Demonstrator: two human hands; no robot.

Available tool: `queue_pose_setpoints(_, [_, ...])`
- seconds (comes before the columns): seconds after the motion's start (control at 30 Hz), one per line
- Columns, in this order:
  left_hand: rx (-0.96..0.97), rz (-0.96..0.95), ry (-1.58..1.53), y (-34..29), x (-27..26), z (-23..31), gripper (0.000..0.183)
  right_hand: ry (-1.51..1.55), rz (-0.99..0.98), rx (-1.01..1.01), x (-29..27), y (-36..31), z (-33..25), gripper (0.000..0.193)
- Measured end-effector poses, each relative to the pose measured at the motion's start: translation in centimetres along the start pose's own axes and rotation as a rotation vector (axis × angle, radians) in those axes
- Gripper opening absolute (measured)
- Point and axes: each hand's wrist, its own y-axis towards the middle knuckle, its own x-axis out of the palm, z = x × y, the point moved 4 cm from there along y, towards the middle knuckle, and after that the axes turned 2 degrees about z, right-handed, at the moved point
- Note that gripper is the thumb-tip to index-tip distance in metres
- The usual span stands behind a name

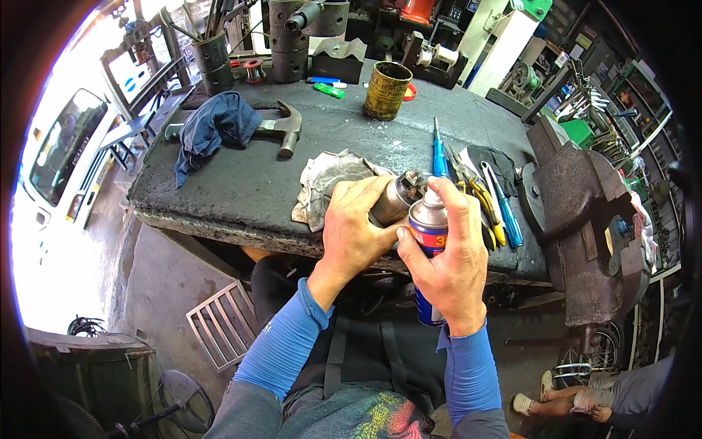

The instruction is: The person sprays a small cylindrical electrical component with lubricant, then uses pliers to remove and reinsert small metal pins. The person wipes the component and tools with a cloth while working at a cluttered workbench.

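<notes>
My left hand [352, 223] is wrapped round a short cylindrical metal part [390, 203], whose open end shows brownish pieces inside. A blue spray can [429, 310] with a red and yellow band stands upright in my right hand [455, 274]. The right index finger lies on the can's nozzle, close beside the metal part's open end. Both hands are in front of the bench's near edge. Behind the left hand, a stained whitish rag [316, 189] lies on the dark workbench [241, 197].
A claw hammer [285, 132] lies partly under a blue cloth [219, 124]. A yellow tin [386, 91] stands farther back. Yellow-handled pliers [488, 208] and a blue screwdriver [439, 154] lie near the right hand. A large vise [585, 227] is at right; a person [621, 395] sits lower right.
</notes>
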Motion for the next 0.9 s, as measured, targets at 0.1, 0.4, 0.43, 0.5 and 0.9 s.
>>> queue_pose_setpoints(0.1, [-0.003, 0.002, 0.004, 0.0, 0.0, 0.0, 0.068, 0.009, -0.016, 0.017, 0.2, -0.1, 0.1, 0.07])
queue_pose_setpoints(0.4, [0.029, 0.023, 0.022, 0.0, -0.1, 0.2, 0.067, 0.023, -0.017, 0.026, 0.0, -0.3, 0.2, 0.072])
queue_pose_setpoints(0.43, [0.038, 0.027, 0.027, 0.0, -0.1, 0.3, 0.067, 0.027, -0.017, 0.032, -0.2, -0.5, 0.2, 0.072])
queue_pose_setpoints(0.5, [0.024, 0.038, 0.087, 0.1, -0.5, 0.8, 0.066, 0.054, -0.022, 0.102, -0.7, -0.8, 0.4, 0.071])
queue_pose_setpoints(0.9, [-0.262, -0.134, -0.293, 0.3, -1.2, -1.0, 0.073, 0.118, -0.043, 0.026, -0.5, -1.5, -0.4, 0.073])
